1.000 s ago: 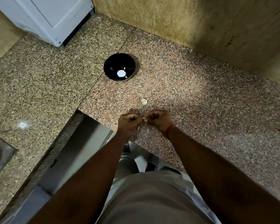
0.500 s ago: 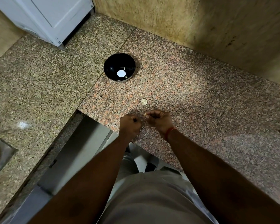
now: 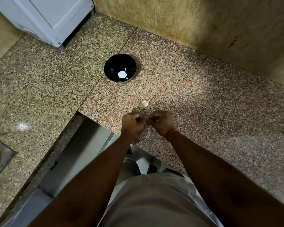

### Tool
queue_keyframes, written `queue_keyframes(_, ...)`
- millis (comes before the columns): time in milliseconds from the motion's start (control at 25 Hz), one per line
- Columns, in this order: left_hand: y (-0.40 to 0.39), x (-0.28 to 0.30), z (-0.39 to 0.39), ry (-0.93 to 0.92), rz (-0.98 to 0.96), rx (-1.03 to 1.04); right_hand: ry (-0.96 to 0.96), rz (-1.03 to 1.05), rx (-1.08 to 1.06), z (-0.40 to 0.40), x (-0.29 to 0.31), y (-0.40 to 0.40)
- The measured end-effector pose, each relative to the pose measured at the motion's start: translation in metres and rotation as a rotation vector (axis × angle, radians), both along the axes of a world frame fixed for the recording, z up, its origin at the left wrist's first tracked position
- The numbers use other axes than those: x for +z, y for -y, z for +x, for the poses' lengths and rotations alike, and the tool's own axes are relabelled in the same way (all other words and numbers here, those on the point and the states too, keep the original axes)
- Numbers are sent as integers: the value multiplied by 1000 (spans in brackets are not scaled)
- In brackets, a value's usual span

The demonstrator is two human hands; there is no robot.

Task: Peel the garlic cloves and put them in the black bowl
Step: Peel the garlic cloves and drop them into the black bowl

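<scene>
1. The left hand (image 3: 133,123) and right hand (image 3: 161,122) meet just below the centre of the frame, over the counter (image 3: 203,102), fingers curled inward, fingertips together.
2. What they pinch between them is too small to make out (no clove shows in the grip).
3. A pale piece of garlic (image 3: 145,103) lies on the counter just above the hands, apart from them.
4. The black bowl (image 3: 120,68) stands above centre, well apart from the hands; small pale bits lie inside near its right wall.
5. A white appliance (image 3: 44,18) fills the upper left; a red thread (image 3: 171,132) circles the right wrist.
</scene>
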State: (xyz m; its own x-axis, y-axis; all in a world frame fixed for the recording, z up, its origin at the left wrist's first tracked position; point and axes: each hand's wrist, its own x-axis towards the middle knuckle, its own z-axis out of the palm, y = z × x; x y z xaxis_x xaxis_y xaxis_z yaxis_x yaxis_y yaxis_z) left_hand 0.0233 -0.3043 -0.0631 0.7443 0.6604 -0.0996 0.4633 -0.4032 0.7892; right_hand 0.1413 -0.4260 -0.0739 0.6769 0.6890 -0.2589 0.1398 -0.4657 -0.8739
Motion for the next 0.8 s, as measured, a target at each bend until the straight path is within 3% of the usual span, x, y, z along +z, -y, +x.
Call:
queue_keyframes(360,6,-2,1,-17,-444,264,80,23,61,1,2,2)
queue_keyframes(560,7,2,3,-123,-322,157,-11,27,8,-3,2,2)
queue_keyframes(800,6,4,2,-140,-73,52,-409,134,-181,-9,13,-1)
